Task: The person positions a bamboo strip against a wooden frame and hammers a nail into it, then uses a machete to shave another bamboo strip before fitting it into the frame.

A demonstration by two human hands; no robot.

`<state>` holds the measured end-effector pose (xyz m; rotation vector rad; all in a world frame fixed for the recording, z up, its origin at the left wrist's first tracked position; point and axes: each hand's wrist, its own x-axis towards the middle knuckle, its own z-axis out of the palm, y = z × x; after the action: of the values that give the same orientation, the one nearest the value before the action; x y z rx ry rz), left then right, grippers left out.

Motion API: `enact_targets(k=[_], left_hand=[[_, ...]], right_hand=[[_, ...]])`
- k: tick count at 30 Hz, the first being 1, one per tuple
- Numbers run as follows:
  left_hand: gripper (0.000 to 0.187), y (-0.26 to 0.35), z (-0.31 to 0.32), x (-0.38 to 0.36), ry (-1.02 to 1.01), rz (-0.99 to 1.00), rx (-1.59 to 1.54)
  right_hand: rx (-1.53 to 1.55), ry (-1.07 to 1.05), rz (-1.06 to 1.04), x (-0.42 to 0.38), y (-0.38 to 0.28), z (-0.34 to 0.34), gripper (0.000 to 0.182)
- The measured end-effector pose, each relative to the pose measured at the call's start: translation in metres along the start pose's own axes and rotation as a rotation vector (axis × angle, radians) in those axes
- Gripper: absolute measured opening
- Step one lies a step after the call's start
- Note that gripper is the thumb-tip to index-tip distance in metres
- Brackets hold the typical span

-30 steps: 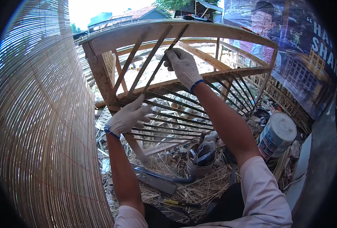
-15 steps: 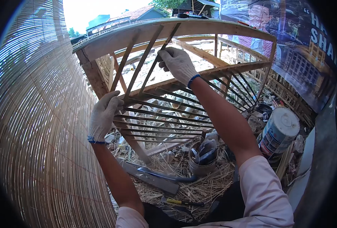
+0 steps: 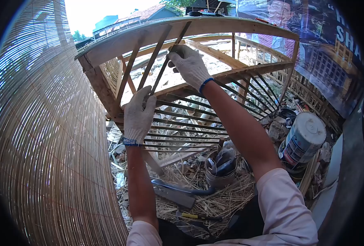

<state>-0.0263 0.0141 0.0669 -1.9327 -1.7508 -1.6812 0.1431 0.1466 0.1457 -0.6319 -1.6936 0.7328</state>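
Observation:
A wooden frame with slats stands in front of me. My right hand, in a pale knitted glove with a blue cuff, closes its thumb and fingers around the upper part of a thin wooden slat. This slat leans between the top board and the middle rail. My left hand, gloved the same way, is at the slat's lower end by the rail, its fingers bent around it; the exact contact is partly hidden. Two similar slats stand to the left, and several more fan out below the rail.
A bamboo blind hangs close on the left. Below lie a pry bar, a plank, a yellow-and-black-handled tool and straw-like scraps. A bucket holds dark items. At right stand a paint pail and a printed banner.
My left hand has moved right along the rail, from the frame's left corner to the slat's lower end. My right hand stays on the slat, slightly lower and to the right.

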Motion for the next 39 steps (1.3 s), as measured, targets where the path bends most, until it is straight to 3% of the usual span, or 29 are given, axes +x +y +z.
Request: enact_targets(k=[9, 21, 25, 27, 28, 33, 35, 39], left_hand=[[0.039, -0.005, 0.023, 0.002, 0.100, 0.144, 0.186], [0.044, 0.003, 0.026, 0.000, 0.069, 0.041, 0.228], [0.046, 0.016, 0.019, 0.002, 0.043, 0.043, 0.213], [0.047, 0.027, 0.019, 0.001, 0.084, 0.082, 0.044], [0.048, 0.033, 0.017, 0.000, 0.060, 0.077, 0.019], [0.050, 0.066, 0.011, -0.007, -0.030, 0.005, -0.306], [0.052, 0.067, 0.010, -0.010, -0.177, -0.108, -0.487], [0.054, 0.063, 0.000, -0.009, -0.408, -0.212, -0.469]], right_hand=[[0.057, -0.121, 0.092, 0.001, -0.007, -0.008, 0.041], [0.135, -0.131, 0.128, -0.003, -0.008, -0.008, 0.040], [0.418, -0.180, 0.195, -0.019, -0.002, -0.010, 0.041], [0.702, -0.279, 0.210, -0.037, 0.000, -0.011, 0.043], [0.770, -0.350, 0.293, -0.049, -0.002, -0.015, 0.043], [0.959, -0.590, 0.263, -0.100, -0.006, -0.013, 0.050], [1.044, -0.590, 0.282, -0.115, -0.001, -0.008, 0.049], [1.176, -0.601, 0.296, -0.133, 0.027, -0.005, 0.045]])
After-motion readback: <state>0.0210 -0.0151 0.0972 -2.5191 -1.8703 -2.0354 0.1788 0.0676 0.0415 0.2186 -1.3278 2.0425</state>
